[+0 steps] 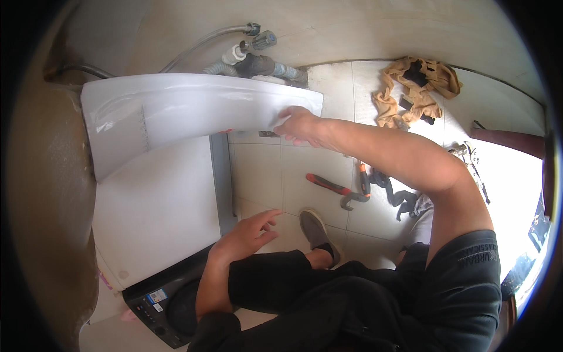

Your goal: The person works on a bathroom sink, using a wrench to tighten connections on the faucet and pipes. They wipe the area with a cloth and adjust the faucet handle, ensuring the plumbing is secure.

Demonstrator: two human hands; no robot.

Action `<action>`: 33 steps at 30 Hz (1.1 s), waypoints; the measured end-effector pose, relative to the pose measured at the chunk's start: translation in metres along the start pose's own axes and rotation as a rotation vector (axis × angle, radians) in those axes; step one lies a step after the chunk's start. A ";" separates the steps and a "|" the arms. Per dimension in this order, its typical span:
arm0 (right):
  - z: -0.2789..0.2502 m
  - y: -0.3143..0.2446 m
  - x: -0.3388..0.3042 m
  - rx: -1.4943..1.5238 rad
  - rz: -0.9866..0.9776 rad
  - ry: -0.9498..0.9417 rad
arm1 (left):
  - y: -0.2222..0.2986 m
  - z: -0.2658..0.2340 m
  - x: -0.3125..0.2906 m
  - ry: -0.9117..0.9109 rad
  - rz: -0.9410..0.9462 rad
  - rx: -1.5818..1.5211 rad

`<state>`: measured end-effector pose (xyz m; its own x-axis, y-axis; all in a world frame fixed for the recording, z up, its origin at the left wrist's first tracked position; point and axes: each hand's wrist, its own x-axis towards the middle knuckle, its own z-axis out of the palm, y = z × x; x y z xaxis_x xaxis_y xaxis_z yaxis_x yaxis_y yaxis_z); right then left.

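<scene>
A long, glossy white curved panel (193, 102), smooth like a ceramic basin part, stretches from the left wall toward the middle. At its right end my right hand (300, 124) is closed on the lower edge, the thumb side against the white surface and the other fingers curled below. My left hand (245, 233) hovers near my knee, beside the white-topped washing machine (158, 211). Its fingers are loosely bent and apart, with nothing in them. Behind the panel are a braided hose (205, 40), a valve (264, 40) and a grey corrugated pipe (284, 70).
On the tiled floor lie a red-and-black wrench (328, 184), an orange-handled tool (364, 179) and a dark crumpled item (402, 198). Farther right are a tan cloth (437, 82) and a metal tool (476, 173). My shoe (315, 229) stands below the wrench.
</scene>
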<state>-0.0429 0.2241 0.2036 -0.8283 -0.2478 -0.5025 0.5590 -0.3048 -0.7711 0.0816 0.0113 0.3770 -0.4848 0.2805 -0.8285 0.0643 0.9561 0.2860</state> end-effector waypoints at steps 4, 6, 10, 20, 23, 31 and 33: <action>-0.023 0.033 0.016 -0.053 0.155 -0.185 | 0.010 -0.007 0.010 -0.019 -0.015 0.023; -0.037 0.049 0.013 -0.351 0.052 -0.160 | 0.013 -0.005 0.013 -0.041 -0.010 0.035; -0.098 0.064 0.012 -1.350 -0.125 0.038 | 0.014 -0.004 0.008 -0.034 -0.040 0.031; -0.242 0.053 -0.038 -1.628 0.126 0.325 | 0.002 -0.006 0.008 -0.032 0.039 0.033; -0.290 0.088 -0.024 -1.720 0.026 0.487 | 0.009 -0.011 0.013 -0.035 0.077 0.041; -0.309 0.089 -0.047 -1.586 0.132 -0.048 | 0.010 -0.011 0.007 -0.050 0.065 0.016; -0.284 0.092 -0.047 -1.720 -0.389 0.069 | 0.012 -0.011 0.004 -0.065 0.060 0.012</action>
<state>0.0372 0.4693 0.0452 -0.9168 -0.3536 -0.1855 -0.2848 0.9047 -0.3169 0.0707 0.0231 0.3821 -0.4220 0.3415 -0.8398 0.1020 0.9384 0.3303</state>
